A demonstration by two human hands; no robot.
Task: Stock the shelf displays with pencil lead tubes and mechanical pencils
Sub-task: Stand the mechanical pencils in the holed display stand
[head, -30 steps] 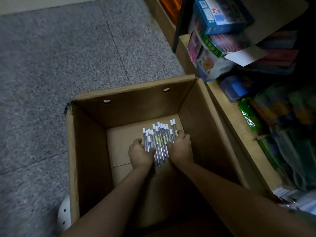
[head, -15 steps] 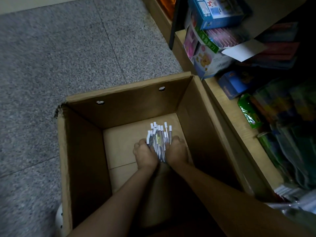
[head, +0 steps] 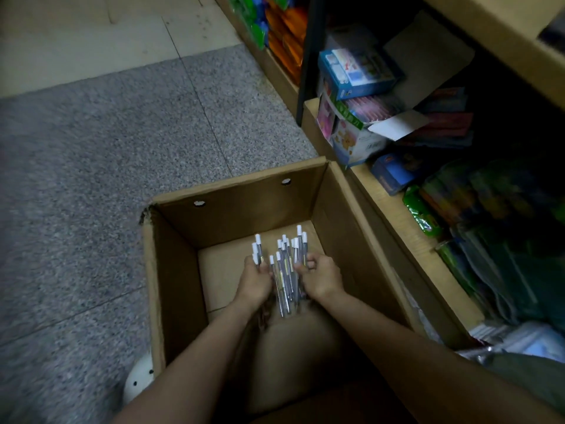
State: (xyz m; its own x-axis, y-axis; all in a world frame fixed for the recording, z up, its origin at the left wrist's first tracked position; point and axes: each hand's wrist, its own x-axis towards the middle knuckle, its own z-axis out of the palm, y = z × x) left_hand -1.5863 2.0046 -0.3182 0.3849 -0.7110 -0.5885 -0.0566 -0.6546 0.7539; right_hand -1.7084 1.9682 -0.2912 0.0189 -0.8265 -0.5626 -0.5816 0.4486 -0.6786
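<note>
Change: half a second ago both hands sat close together over the bundle, knuckles nearly touching; the hands now sit a little apart with more of the pencils showing between them; the view has tipped up, so more of the shelf and the pale floor strip beyond the grey floor shows
Box: one open cardboard box (head: 171, 270) on the grey speckled floor (head: 91, 179); two small round holes in its far wall; its right wall lies against the shelf
Pencils: one loose bundle of mechanical pencils (head: 286, 270) inside the box, over its bottom panel toward the far wall; clear barrels with white caps pointing to the far wall; about a dozen white caps can be counted, the exact number hidden by the fingers
Left hand: left hand (head: 255, 281) inside the box on the left of the bundle; fingers curled round a few pencils at that edge
Right hand: right hand (head: 321, 275) inside the box on the right of the bundle; fingers curled in against the pencils, holding that side
Arms: two bare forearms reach into the box from its near edge
Shelf: one wooden shelf (head: 385, 203) to the right of the box; on it a blue carton (head: 354, 73) stacked on other printed cartons beyond the box's far right corner; green packets (head: 422, 215) lie beside the box's right wall; orange and green packs further along, past the box
Other: one white rounded thing (head: 139, 377) on the floor at the box's near left corner; what it is cannot be told
</note>
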